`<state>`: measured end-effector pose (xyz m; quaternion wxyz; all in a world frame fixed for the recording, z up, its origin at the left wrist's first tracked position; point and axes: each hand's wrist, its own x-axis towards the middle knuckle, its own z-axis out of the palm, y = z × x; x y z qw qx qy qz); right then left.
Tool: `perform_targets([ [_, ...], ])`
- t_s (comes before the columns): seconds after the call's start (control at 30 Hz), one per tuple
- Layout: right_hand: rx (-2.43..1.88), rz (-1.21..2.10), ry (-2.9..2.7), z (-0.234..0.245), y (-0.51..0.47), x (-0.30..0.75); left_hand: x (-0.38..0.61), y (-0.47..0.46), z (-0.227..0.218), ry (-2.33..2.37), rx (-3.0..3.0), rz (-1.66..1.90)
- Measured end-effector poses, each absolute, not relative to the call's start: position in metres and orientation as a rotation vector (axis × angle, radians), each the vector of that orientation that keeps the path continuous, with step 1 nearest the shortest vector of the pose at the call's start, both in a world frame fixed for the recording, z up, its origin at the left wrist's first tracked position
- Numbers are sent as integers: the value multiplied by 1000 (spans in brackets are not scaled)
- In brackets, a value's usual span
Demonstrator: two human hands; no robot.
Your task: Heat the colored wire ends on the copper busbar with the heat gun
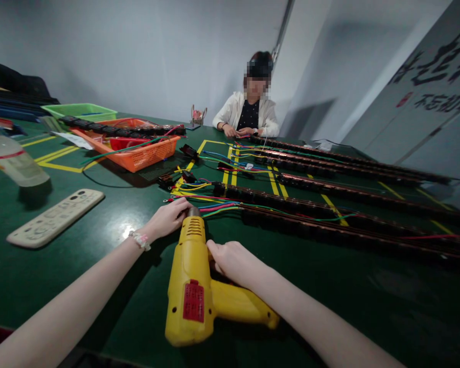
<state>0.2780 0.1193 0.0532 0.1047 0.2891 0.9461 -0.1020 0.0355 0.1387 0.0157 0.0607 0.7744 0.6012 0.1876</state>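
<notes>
A yellow heat gun [193,276] lies on the green table [99,266] in front of me, its nozzle pointing away toward a bundle of coloured wires [210,204]. My right hand [233,260] grips the gun's body at its right side, fingers curled round it. My left hand [168,217] rests just left of the nozzle, fingers closed on the near ends of the coloured wires. The wires run into long black harness strips [329,214] that stretch to the right.
A white remote control [55,217] and a plastic bottle [13,161] lie at the left. An orange basket [134,145] and a green tray [78,110] stand behind them. A person in a white jacket [249,115] sits at the far side, hands on the table.
</notes>
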Motion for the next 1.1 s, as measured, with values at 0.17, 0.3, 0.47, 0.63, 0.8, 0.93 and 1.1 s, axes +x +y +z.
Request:
perform_targets([
  [0.17,784,-278,2801,52,130,286,34,140,11,1836,2307,578],
  [0.3,825,-311,2786,58,132,294,33,143,9,1797,2296,657],
  [0.47,906,-366,2737,63,133,306,32,149,9,1828,2204,802],
  [0.63,1041,-410,2684,65,135,323,30,149,12,1825,2217,712],
  [0.8,1192,-396,2636,66,137,338,29,143,15,1792,2192,629],
  [0.93,1243,-345,2609,68,137,340,30,143,17,1784,2187,626],
  [1.1,1273,-316,2587,70,137,337,31,147,17,1740,2132,706],
])
